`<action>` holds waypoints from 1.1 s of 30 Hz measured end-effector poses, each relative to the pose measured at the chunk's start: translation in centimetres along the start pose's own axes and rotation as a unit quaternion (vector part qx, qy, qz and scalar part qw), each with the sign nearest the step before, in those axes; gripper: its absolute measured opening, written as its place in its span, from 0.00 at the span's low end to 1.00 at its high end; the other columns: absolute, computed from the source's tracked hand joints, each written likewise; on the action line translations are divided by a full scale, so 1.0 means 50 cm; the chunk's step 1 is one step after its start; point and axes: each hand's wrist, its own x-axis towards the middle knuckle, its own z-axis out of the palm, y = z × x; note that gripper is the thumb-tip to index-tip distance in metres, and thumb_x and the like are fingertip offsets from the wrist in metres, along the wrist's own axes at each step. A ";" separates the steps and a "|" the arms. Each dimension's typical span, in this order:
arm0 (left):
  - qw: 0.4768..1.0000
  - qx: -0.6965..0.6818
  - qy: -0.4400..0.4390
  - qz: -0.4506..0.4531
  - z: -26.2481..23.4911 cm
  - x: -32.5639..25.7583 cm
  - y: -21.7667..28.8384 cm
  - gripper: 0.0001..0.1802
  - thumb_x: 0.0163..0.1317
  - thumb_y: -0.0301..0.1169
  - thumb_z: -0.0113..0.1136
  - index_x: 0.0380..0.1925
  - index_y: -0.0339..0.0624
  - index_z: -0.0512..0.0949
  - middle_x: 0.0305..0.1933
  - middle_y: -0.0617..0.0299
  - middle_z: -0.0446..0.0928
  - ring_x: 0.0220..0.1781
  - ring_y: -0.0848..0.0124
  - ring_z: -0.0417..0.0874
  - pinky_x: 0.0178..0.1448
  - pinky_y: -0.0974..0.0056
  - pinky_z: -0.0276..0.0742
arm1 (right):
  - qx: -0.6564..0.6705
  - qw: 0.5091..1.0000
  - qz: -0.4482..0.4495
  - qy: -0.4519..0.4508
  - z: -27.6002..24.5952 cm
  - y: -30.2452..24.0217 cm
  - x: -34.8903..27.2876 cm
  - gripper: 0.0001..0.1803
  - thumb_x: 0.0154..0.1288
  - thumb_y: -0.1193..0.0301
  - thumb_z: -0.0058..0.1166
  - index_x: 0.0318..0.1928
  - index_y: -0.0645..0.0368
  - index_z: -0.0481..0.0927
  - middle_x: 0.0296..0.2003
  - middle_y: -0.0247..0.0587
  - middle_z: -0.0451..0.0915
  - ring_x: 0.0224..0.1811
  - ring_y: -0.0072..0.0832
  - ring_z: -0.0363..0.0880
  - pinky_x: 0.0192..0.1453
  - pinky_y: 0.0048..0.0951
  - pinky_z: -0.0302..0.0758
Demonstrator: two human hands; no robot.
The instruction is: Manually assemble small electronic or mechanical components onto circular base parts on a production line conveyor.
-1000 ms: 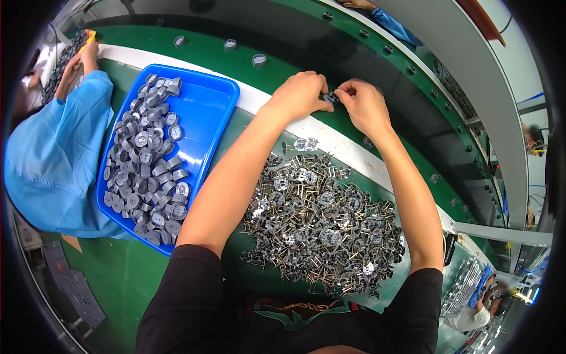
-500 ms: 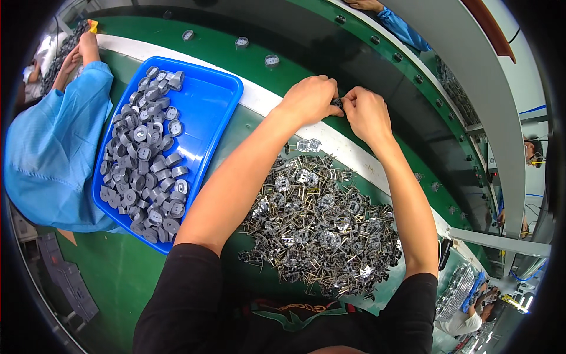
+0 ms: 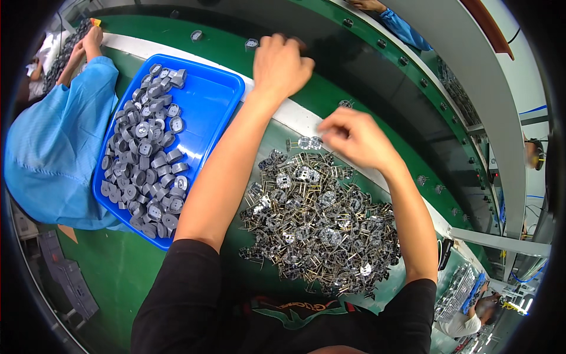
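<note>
My left hand point(image 3: 282, 66) is over the green conveyor belt point(image 3: 227, 40), beside a grey plastic cap point(image 3: 252, 44). Its fingertips point away and are partly smeared, so what they touch is hidden. Above the white rail, my right hand point(image 3: 356, 135) is blurred, with its fingers bent and apart and nothing visible in them. It is close to two small metal-pinned pieces point(image 3: 309, 143) at the far edge of a heap of metal-pinned parts point(image 3: 324, 218). A dark assembled part point(image 3: 345, 104) lies on the belt between my hands.
To the left, a blue tray point(image 3: 209, 133) holds many grey caps point(image 3: 141, 147). A co-worker in a blue sleeve point(image 3: 59, 147) sits beside it. The white rail point(image 3: 300, 118) runs along the belt. Several parts sit on the belt's far lane, and a grey metal post point(image 3: 501, 118) rises at right.
My hands, which were together over a dark part, have separated. My left hand moved left along the belt; my right came back toward the heap. The dark part now lies on the belt.
</note>
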 end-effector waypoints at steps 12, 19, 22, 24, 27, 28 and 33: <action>0.948 -0.209 -0.235 -0.052 0.002 -0.013 -0.029 0.24 0.54 0.23 0.61 0.55 0.36 0.82 0.53 0.49 0.84 0.57 0.56 0.83 0.62 0.58 0.78 | 0.009 0.998 0.011 -0.064 -0.023 -0.030 0.022 0.15 0.58 0.78 0.65 0.48 0.59 0.85 0.35 0.39 0.79 0.38 0.33 0.80 0.46 0.35 0.77; 0.927 -0.240 -0.287 -0.018 0.000 -0.009 -0.027 0.28 0.51 0.22 0.62 0.57 0.39 0.80 0.53 0.51 0.84 0.56 0.57 0.83 0.62 0.59 0.77 | 0.097 0.977 0.149 0.119 -0.055 0.018 0.055 0.10 0.61 0.70 0.66 0.41 0.62 0.88 0.29 0.36 0.84 0.33 0.22 0.81 0.41 0.27 0.77; 0.946 -0.203 -0.253 0.007 0.007 -0.016 -0.029 0.26 0.52 0.27 0.68 0.55 0.40 0.81 0.47 0.52 0.84 0.52 0.57 0.83 0.60 0.57 0.78 | 0.043 0.971 0.129 0.197 -0.055 0.029 0.079 0.13 0.62 0.65 0.66 0.41 0.62 0.88 0.32 0.40 0.86 0.35 0.28 0.84 0.45 0.31 0.79; 0.958 -0.167 -0.232 0.012 0.009 -0.021 -0.023 0.25 0.51 0.32 0.73 0.51 0.40 0.83 0.43 0.53 0.83 0.50 0.57 0.82 0.58 0.56 0.78 | -0.004 0.962 0.131 0.241 -0.051 0.045 0.099 0.14 0.62 0.64 0.66 0.41 0.62 0.88 0.35 0.43 0.87 0.36 0.31 0.85 0.47 0.33 0.79; 0.967 -0.109 -0.230 -0.004 0.008 -0.028 -0.018 0.25 0.49 0.40 0.77 0.45 0.40 0.84 0.40 0.54 0.82 0.50 0.56 0.82 0.56 0.55 0.79 | 0.007 0.958 0.193 0.212 -0.047 0.031 0.132 0.14 0.64 0.64 0.64 0.41 0.62 0.87 0.37 0.45 0.87 0.39 0.36 0.86 0.47 0.35 0.79; 0.966 -0.101 -0.238 -0.011 0.009 -0.027 -0.013 0.25 0.48 0.42 0.78 0.43 0.40 0.84 0.42 0.53 0.82 0.52 0.55 0.81 0.57 0.54 0.79 | 0.000 0.957 0.208 0.205 -0.046 0.028 0.139 0.13 0.64 0.64 0.64 0.42 0.61 0.87 0.37 0.45 0.87 0.40 0.37 0.86 0.47 0.35 0.79; 0.969 -0.079 -0.233 -0.002 0.007 -0.028 -0.002 0.26 0.45 0.46 0.80 0.38 0.41 0.84 0.41 0.54 0.83 0.50 0.55 0.82 0.54 0.54 0.81 | -0.075 0.962 0.151 0.215 -0.008 0.049 0.171 0.12 0.64 0.64 0.64 0.41 0.59 0.87 0.35 0.45 0.87 0.37 0.40 0.86 0.45 0.38 0.80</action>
